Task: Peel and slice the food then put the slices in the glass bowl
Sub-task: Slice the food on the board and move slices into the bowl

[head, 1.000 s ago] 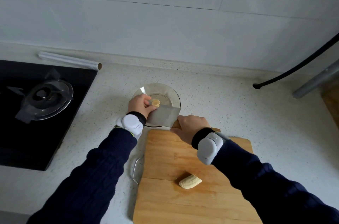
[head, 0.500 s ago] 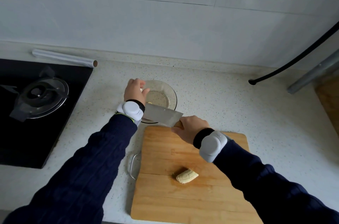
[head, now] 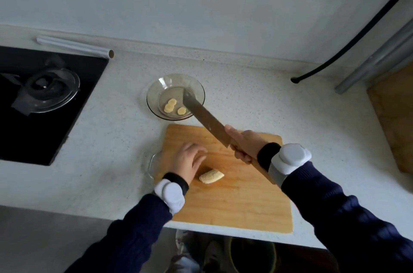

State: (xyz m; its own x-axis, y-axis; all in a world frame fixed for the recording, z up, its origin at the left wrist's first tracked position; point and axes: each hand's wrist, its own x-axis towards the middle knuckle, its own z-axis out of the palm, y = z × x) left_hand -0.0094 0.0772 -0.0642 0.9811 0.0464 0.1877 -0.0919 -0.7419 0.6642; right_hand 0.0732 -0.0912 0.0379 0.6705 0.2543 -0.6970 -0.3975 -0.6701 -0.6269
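A peeled banana piece (head: 211,176) lies on the wooden cutting board (head: 234,201). My left hand (head: 188,161) hovers over the board just left of the piece, fingers spread and holding nothing. My right hand (head: 245,146) grips the wooden handle of a cleaver (head: 204,116), whose blade points up and left, its tip over the glass bowl (head: 156,89). Inside the bowl lie banana slices (head: 171,104), two or three overlapping and one (head: 181,111) apart.
A black stove (head: 44,105) with a glass lid (head: 51,89) fills the left. A foil roll (head: 73,46) lies behind it. A black hose (head: 348,42) and metal pipe (head: 375,60) run at the right, beside a second wooden board (head: 395,116). The counter edge is near me.
My left hand left the bowl and came back over the board beside the banana piece. The cleaver swung up, its blade now angled over the bowl. Slices now lie in the bowl.
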